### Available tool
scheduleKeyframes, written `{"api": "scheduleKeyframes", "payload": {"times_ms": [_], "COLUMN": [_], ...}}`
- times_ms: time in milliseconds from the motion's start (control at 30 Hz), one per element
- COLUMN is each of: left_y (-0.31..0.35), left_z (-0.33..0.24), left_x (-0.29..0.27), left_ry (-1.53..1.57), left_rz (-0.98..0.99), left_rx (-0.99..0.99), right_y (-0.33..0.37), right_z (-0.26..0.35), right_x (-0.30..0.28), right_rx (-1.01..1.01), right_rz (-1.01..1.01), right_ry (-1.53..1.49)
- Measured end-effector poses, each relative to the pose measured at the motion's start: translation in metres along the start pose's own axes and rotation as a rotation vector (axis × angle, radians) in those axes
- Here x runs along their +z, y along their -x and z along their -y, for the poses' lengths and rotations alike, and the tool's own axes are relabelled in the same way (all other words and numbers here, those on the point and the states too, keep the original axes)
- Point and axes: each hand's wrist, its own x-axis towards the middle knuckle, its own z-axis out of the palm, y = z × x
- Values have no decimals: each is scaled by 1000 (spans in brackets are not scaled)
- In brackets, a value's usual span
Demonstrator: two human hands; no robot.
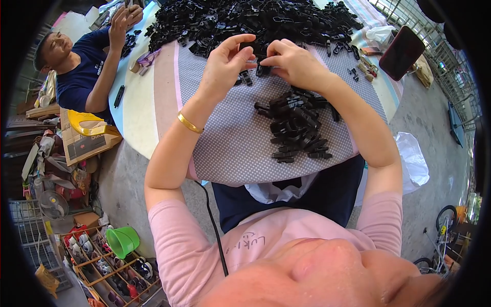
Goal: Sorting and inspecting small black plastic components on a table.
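Observation:
My left hand (227,64) is closed, thumb and fingers pinching a small black plastic part (259,55) at the near edge of a big heap. Facing it, my right hand (296,64) grips the same spot with fingertips together. The part is mostly hidden by my fingers, and its exact kind is too small to make out. Beyond both hands spreads the large heap of black plastic parts (220,25). Nearer to me, below my right hand, lies a smaller pile of similar black parts (296,120) on the dotted tablecloth (225,138).
A phone (402,53) stands upright at the table's right edge. Across at the left sits another person (82,71), hands raised over the table. A cardboard box (89,140), a green bucket (123,241) and a shoe rack (97,263) are on the floor at left.

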Motion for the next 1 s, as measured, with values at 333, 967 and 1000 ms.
{"api": "scheduleKeyframes", "payload": {"times_ms": [333, 967, 1000], "left_y": [4, 11, 11], "left_z": [4, -3, -5], "left_x": [2, 7, 10], "left_ry": [-350, 442, 418], "left_rz": [-113, 112, 79], "left_rx": [184, -186, -189], "right_y": [0, -2, -2], "right_z": [-2, 9, 8], "right_x": [-19, -22, -21], "right_rx": [131, 5, 7], "right_rz": [-186, -335, -335], "right_ry": [-326, -506, -505]}}
